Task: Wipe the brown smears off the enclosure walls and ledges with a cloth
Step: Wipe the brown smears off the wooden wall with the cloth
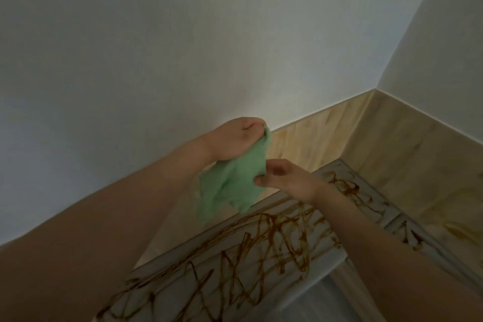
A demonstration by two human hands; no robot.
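Holding the green cloth [232, 185] mid-frame above the smeared ledge [198, 269], I have my left hand [235, 138] with its grip bunched round the top and my right hand [282, 178] pinching its edge, probably spreading it for wiping.

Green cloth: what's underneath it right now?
The green cloth hangs from the left hand, pinched by the right hand. Below it runs the ledge, covered in brown smears. Whatever lies directly behind the cloth is hidden.
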